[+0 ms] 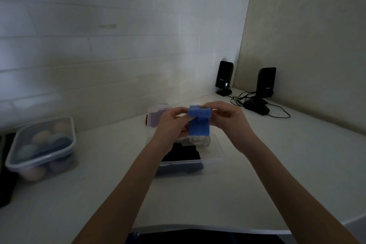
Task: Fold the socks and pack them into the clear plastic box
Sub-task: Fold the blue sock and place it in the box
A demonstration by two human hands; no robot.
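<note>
Left hand [172, 123]: it holds the left side of the blue sock [198, 123], with fingers curled on the top fold.
Right hand [225, 118]: it pinches the right side of the blue sock at the top.
Blue sock: it is up in the air between both hands, over the clear box [214, 157]. The top part is folded over and the rest hangs down.
Clear box: it sits open on the white surface [277, 164], right under the hands. A black sock [183, 154] and a light patterned sock [199, 141] lie inside.
Lid [158, 117]: it stands up behind the box, by the wall.
Other box [42, 147]: it is well off to the left, closed, with rolled socks of many colours in it.
Speakers [264, 83]: two black ones stand in the far right corner with wires.
</note>
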